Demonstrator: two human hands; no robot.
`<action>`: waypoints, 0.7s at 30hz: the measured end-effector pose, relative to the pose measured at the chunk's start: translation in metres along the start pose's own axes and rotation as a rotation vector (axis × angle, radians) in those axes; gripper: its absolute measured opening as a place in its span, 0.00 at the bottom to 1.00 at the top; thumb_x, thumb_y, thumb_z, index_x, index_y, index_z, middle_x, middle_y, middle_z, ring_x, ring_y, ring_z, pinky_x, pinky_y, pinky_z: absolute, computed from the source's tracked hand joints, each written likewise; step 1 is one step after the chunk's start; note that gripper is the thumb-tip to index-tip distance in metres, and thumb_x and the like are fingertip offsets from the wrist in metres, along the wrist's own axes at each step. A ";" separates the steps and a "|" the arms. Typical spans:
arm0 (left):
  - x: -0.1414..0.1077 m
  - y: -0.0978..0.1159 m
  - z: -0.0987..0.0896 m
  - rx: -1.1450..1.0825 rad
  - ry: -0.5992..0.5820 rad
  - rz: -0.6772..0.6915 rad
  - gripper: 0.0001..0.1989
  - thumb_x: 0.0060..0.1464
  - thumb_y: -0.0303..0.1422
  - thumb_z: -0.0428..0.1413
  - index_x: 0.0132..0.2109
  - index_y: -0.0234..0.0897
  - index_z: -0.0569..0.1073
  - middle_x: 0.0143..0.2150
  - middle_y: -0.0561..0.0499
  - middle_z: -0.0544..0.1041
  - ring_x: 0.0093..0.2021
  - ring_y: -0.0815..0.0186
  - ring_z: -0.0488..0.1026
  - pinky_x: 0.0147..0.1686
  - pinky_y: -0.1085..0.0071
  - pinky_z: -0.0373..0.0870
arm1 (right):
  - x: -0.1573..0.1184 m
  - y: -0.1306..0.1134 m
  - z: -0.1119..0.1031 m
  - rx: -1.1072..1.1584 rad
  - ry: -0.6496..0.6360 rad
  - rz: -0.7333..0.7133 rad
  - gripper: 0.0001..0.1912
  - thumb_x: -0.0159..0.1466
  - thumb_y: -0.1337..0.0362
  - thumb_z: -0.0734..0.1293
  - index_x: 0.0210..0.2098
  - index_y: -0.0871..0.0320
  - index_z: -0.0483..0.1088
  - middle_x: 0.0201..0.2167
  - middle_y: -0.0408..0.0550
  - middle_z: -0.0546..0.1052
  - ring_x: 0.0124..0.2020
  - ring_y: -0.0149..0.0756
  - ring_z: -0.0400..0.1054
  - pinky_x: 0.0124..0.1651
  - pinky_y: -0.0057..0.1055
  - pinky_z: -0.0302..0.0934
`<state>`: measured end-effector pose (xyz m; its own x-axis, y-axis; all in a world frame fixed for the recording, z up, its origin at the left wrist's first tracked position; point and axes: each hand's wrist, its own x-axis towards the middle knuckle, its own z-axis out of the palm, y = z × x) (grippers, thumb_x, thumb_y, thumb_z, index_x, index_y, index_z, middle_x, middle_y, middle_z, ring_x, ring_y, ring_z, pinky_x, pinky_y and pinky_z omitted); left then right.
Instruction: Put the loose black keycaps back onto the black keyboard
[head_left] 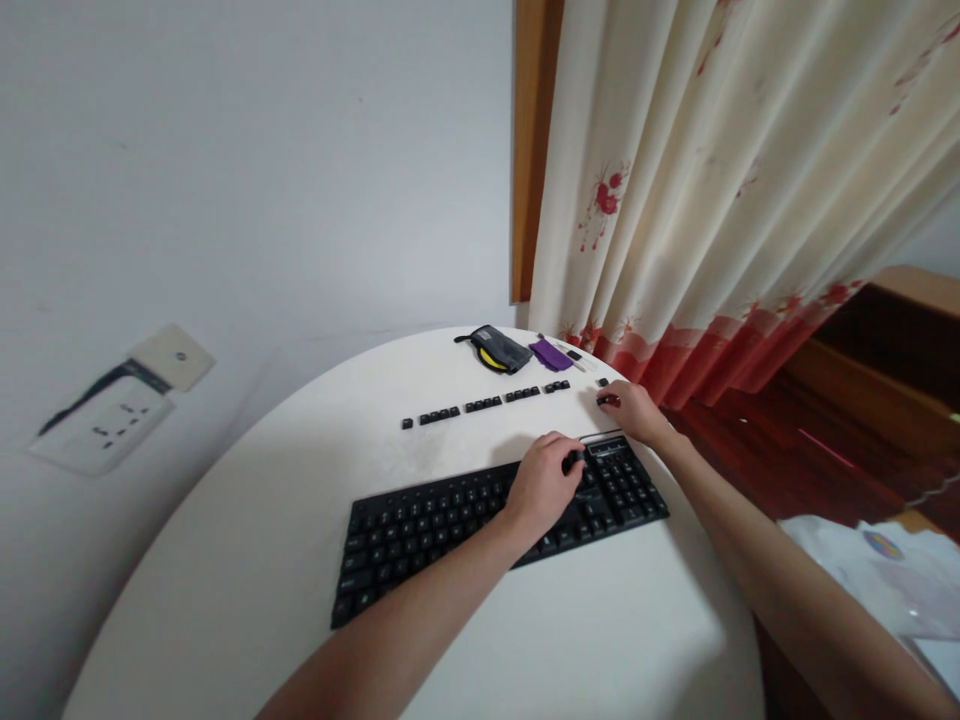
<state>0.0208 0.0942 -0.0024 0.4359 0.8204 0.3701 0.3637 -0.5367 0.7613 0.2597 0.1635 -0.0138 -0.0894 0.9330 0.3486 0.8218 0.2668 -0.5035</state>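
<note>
A black keyboard point(427, 530) lies at a slant on the round white table. Over its right part is my left hand point(546, 478), closed, with a small black keycap point(573, 459) pinched between thumb and fingers. My right hand point(632, 410) is beyond the keyboard's far right corner, its fingertips closed on another black keycap point(603, 400) at the table surface. One more loose keycap point(603, 382) lies just past those fingers. Behind the keyboard, several black keycaps point(483, 404) form a row of small groups. My left forearm hides part of the keyboard.
At the table's far edge lie a dark grey pouch point(501, 348) with yellow, a purple cloth point(550, 355) and a small white-and-black item point(576, 357). A wall with a socket point(112, 425) borders the left. A floral curtain point(675, 200) hangs behind. White bags point(885, 580) lie at right.
</note>
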 end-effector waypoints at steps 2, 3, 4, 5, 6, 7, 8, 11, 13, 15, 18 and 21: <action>0.000 0.001 0.000 0.000 -0.001 -0.001 0.09 0.54 0.23 0.58 0.42 0.38 0.77 0.42 0.49 0.78 0.45 0.61 0.74 0.50 0.64 0.71 | -0.008 -0.010 -0.003 0.129 0.065 0.022 0.08 0.59 0.66 0.68 0.38 0.59 0.76 0.34 0.50 0.78 0.33 0.40 0.73 0.42 0.39 0.70; 0.000 0.002 0.000 0.001 -0.002 -0.003 0.09 0.54 0.23 0.58 0.42 0.38 0.77 0.42 0.49 0.77 0.45 0.61 0.73 0.50 0.65 0.71 | -0.013 -0.017 -0.006 0.200 0.086 0.020 0.10 0.59 0.64 0.68 0.40 0.59 0.76 0.35 0.50 0.78 0.34 0.40 0.73 0.43 0.40 0.71; 0.000 0.002 -0.001 0.004 -0.001 -0.007 0.09 0.55 0.24 0.57 0.42 0.38 0.76 0.42 0.49 0.77 0.45 0.61 0.73 0.49 0.65 0.71 | -0.020 -0.026 -0.009 0.252 0.107 0.006 0.11 0.60 0.63 0.69 0.42 0.58 0.75 0.37 0.50 0.78 0.36 0.39 0.74 0.43 0.39 0.71; 0.001 0.003 -0.001 0.008 0.002 -0.012 0.09 0.55 0.24 0.57 0.42 0.38 0.76 0.42 0.49 0.77 0.45 0.61 0.73 0.49 0.65 0.71 | -0.026 -0.036 -0.012 0.292 0.119 -0.021 0.13 0.61 0.62 0.69 0.45 0.57 0.75 0.40 0.51 0.77 0.38 0.39 0.74 0.44 0.39 0.72; 0.001 0.003 -0.001 0.014 0.007 -0.016 0.09 0.55 0.24 0.57 0.43 0.38 0.76 0.42 0.49 0.77 0.45 0.61 0.73 0.49 0.65 0.71 | -0.033 -0.047 -0.014 0.321 0.114 -0.045 0.15 0.62 0.61 0.68 0.47 0.56 0.74 0.42 0.51 0.76 0.39 0.39 0.73 0.45 0.38 0.72; 0.001 0.004 -0.001 0.020 0.010 -0.017 0.09 0.56 0.24 0.57 0.43 0.38 0.76 0.42 0.50 0.77 0.45 0.62 0.73 0.49 0.65 0.70 | -0.040 -0.057 -0.017 0.337 0.131 -0.053 0.14 0.63 0.60 0.68 0.47 0.55 0.75 0.43 0.51 0.75 0.39 0.39 0.73 0.44 0.37 0.72; 0.001 0.004 -0.001 0.027 0.012 -0.015 0.08 0.56 0.24 0.57 0.43 0.38 0.76 0.42 0.50 0.76 0.46 0.62 0.73 0.49 0.65 0.70 | -0.046 -0.066 -0.018 0.337 0.151 -0.051 0.13 0.64 0.59 0.68 0.46 0.55 0.75 0.42 0.51 0.75 0.39 0.39 0.73 0.44 0.37 0.72; 0.001 0.004 -0.001 0.054 0.022 -0.004 0.09 0.55 0.25 0.58 0.43 0.38 0.75 0.42 0.50 0.76 0.46 0.62 0.72 0.49 0.65 0.70 | -0.061 -0.081 -0.017 0.355 0.229 -0.038 0.10 0.63 0.58 0.68 0.42 0.55 0.75 0.40 0.50 0.74 0.37 0.37 0.71 0.41 0.36 0.71; 0.001 0.004 -0.001 0.070 0.027 -0.002 0.09 0.55 0.25 0.58 0.43 0.39 0.75 0.42 0.51 0.76 0.46 0.62 0.72 0.49 0.65 0.70 | -0.067 -0.082 -0.013 0.371 0.259 -0.019 0.10 0.62 0.58 0.71 0.39 0.56 0.74 0.37 0.48 0.74 0.34 0.36 0.70 0.39 0.36 0.70; 0.001 0.004 -0.001 0.081 0.023 -0.002 0.09 0.55 0.25 0.58 0.44 0.39 0.75 0.43 0.51 0.76 0.45 0.61 0.72 0.49 0.64 0.70 | -0.070 -0.077 -0.010 0.385 0.268 0.000 0.10 0.60 0.58 0.73 0.36 0.56 0.72 0.35 0.47 0.73 0.33 0.35 0.69 0.38 0.35 0.69; 0.001 0.004 -0.001 0.090 0.018 0.001 0.10 0.55 0.24 0.59 0.44 0.40 0.75 0.42 0.51 0.76 0.45 0.61 0.72 0.48 0.64 0.69 | -0.072 -0.070 -0.009 0.393 0.264 0.006 0.12 0.59 0.57 0.74 0.35 0.56 0.70 0.33 0.46 0.73 0.32 0.36 0.69 0.37 0.34 0.67; 0.002 0.005 -0.001 0.093 0.021 0.005 0.10 0.54 0.24 0.59 0.44 0.40 0.74 0.42 0.52 0.76 0.45 0.61 0.72 0.48 0.65 0.69 | -0.072 -0.065 -0.011 0.388 0.264 -0.008 0.13 0.59 0.56 0.74 0.36 0.56 0.71 0.32 0.46 0.74 0.31 0.36 0.69 0.36 0.34 0.67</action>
<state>0.0223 0.0932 0.0021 0.4207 0.8209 0.3861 0.4370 -0.5564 0.7067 0.2189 0.0763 0.0022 0.0932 0.8506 0.5176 0.5462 0.3910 -0.7408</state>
